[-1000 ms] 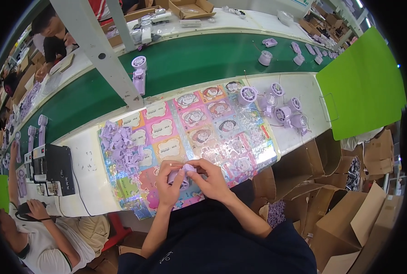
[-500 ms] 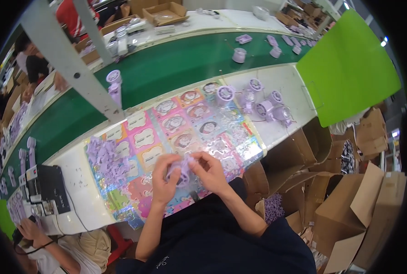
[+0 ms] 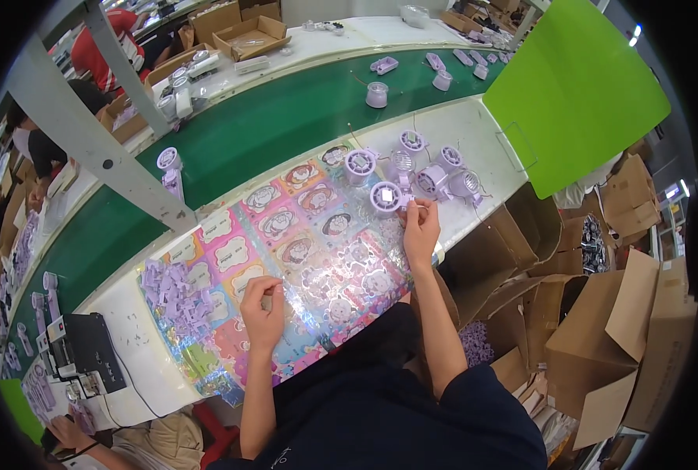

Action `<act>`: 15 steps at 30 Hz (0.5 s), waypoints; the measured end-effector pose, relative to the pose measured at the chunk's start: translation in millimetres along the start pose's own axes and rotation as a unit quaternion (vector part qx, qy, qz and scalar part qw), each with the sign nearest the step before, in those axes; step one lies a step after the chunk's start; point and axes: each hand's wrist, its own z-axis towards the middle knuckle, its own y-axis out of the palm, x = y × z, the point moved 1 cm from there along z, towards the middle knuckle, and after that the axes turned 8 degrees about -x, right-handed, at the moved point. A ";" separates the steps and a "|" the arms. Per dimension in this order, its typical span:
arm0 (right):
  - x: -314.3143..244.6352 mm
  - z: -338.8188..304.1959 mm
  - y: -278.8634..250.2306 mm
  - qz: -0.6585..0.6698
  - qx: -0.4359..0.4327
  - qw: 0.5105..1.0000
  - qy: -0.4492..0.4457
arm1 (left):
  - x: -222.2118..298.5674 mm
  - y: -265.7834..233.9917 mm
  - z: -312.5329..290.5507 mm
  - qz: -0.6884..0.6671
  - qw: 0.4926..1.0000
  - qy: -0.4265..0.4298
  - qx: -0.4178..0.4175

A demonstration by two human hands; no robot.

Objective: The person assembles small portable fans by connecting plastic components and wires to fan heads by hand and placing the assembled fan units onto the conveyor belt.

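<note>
My right hand [image 3: 422,231] is at the right end of the sticker-covered mat, its fingertips pinched on the small neck of a pale purple round fan housing [image 3: 385,196]. A white square shows at the hub of that housing. Several similar purple housings [image 3: 429,178] with thin wires stand close behind and to the right. Over the mat's near middle is my left hand [image 3: 263,317], its fingers loosely bent with nothing visible in them. A heap of small purple plastic parts [image 3: 176,294] lies on the mat to its left.
A green conveyor belt [image 3: 270,117] runs behind the table, carrying purple parts. A grey metal post [image 3: 102,157] rises at its near edge. The green panel [image 3: 576,102] stands at right, above open cardboard boxes [image 3: 599,337]. At lower left, another person's hand [image 3: 68,431] is near a black device [image 3: 94,352].
My right hand has carried the purple housing from the mat's near middle to the group at right. My left hand has come off it and moved slightly left. The whole view has shifted.
</note>
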 end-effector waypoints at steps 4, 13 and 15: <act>-6.4 -5.4 4.0 -0.068 -0.013 0.997 -0.015 | 1.0 -2.3 0.1 0.012 1.000 -0.002 0.000; -3.3 -6.1 4.2 -0.095 -0.029 0.993 -0.064 | 4.1 0.8 1.2 0.010 1.000 -0.002 -0.002; -10.0 -7.7 5.4 -0.101 -0.033 0.993 -0.059 | 3.2 -0.2 0.8 0.013 1.000 -0.002 -0.001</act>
